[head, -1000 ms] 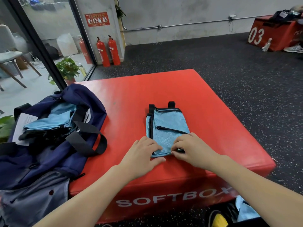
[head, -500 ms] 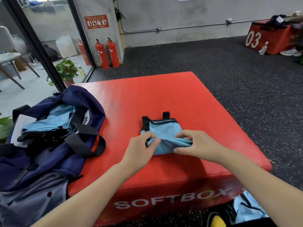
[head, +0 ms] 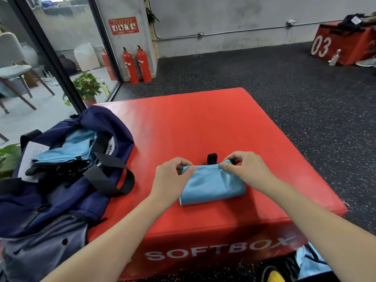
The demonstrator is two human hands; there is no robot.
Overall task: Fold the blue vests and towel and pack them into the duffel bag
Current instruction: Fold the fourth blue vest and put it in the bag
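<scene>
Two hands work one garment in the head view, the only view given. The folded light-blue mesh vest (head: pixel 211 185) lies on the near half of the red padded soft box (head: pixel 203 123), which serves here as the counter. The left hand (head: pixel 173 176) pinches the vest's far left corner, fingers (head: pixel 184 162) curled over the fold with the thumb on top of the cloth. The right hand (head: pixel 247 169) pinches the far right corner in the same way. A black strap loop (head: pixel 212 158) pokes out from under the folded edge between the two hands.

The fabric looks thin, soft and very light, so it should carry no weight to speak of but will sag and spring open if let go. The mesh appears slightly slick, and the layers could slide over each other. A sound hold is probably at both ends of the bundle, thumb above and fingers beneath, squeezing all layers together with the strap tucked in.

The open navy-blue fabric duffel bag (head: pixel 114 127) sits at the counter's left edge, well apart from the vest. Inside it lies a stack of folded light-blue vests (head: pixel 65 151), beside a white sheet of paper (head: pixel 30 157). More light-blue cloth (head: pixel 309 263) shows on the floor below the counter.
</scene>
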